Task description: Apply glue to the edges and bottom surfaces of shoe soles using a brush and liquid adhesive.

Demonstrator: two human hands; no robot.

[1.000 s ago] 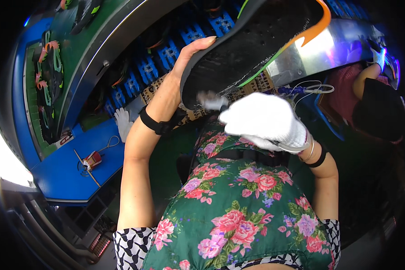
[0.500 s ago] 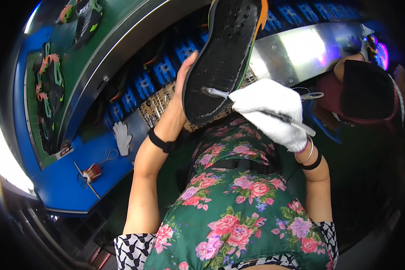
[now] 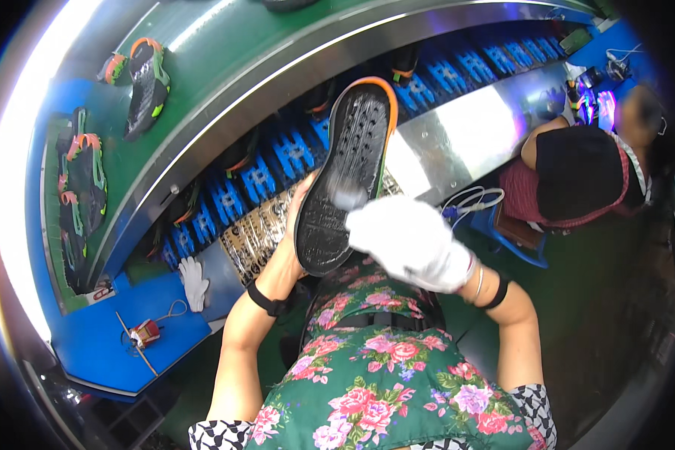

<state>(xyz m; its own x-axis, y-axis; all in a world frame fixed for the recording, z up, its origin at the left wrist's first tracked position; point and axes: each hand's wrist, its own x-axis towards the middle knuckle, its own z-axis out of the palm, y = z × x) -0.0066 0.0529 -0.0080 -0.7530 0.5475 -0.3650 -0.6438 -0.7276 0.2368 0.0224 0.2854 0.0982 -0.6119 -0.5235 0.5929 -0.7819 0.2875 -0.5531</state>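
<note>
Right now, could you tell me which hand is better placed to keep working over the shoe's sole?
Right. The white-gloved right hand lies against the black sole, with a blurred tool tip on it. The bare left hand is behind the shoe, supporting it.

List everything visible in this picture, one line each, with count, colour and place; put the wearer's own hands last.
shoe sole: one, black with orange rim, held up at centre, tread toward the camera.
brush: one, pale bristles, blurred, against the sole.
finished shoes: several, black with orange and green, on the green belt at upper left.
blue holders: a row, blue, below the belt's metal edge.
spare glove: one, white, on the blue bench at left.
small red tool: one, red, with cord, lower left on the bench.
co-worker: one person, dark top, at right.
left hand: bare, grips the sole's edge.
right hand: white-gloved, holds the brush.
</note>
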